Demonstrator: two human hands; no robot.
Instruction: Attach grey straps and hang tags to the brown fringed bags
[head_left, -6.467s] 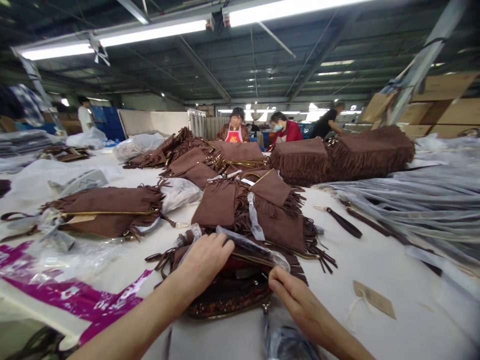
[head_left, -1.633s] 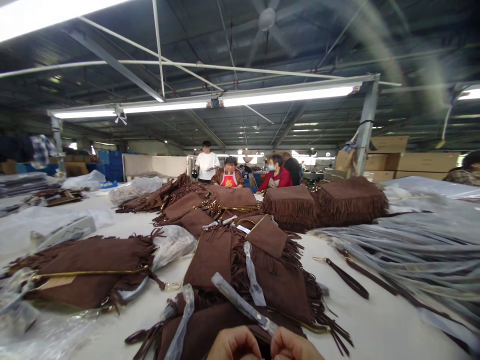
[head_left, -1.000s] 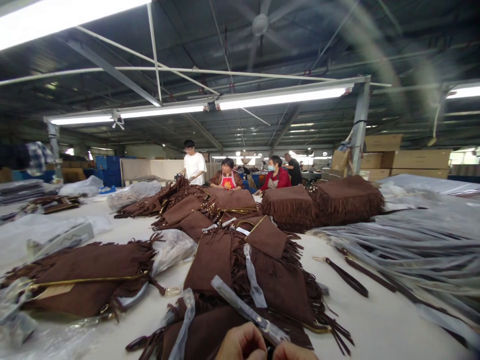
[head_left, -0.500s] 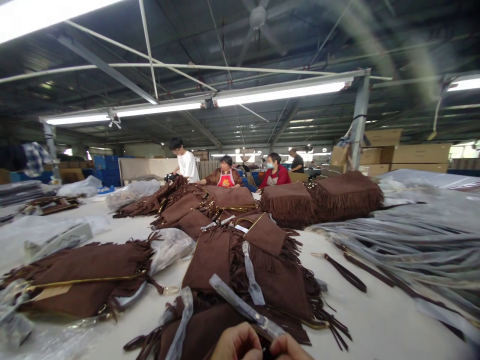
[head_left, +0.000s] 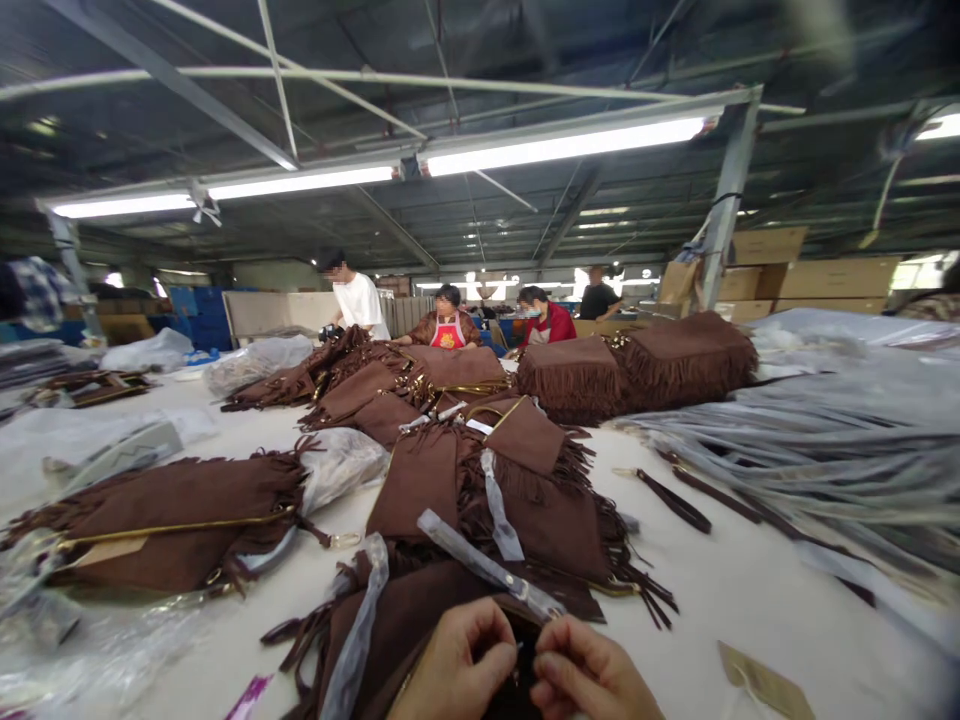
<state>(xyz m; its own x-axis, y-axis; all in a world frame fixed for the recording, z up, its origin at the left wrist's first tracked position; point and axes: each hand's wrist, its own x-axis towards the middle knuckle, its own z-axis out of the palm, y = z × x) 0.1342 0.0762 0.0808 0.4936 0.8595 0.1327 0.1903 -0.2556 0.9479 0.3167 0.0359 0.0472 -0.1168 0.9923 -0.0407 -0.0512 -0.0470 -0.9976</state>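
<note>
Left hand [head_left: 466,665] and right hand [head_left: 592,668] are held just apart, each pinched, contents indiscernible, at a brown fringed handbag [head_left: 405,608].

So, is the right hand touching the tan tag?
No, the tan tag lies on the white table, apart from the right hand.

On the table [head_left: 712,590] — near bag [head_left: 405,612] left, tag [head_left: 772,685] right.
</note>
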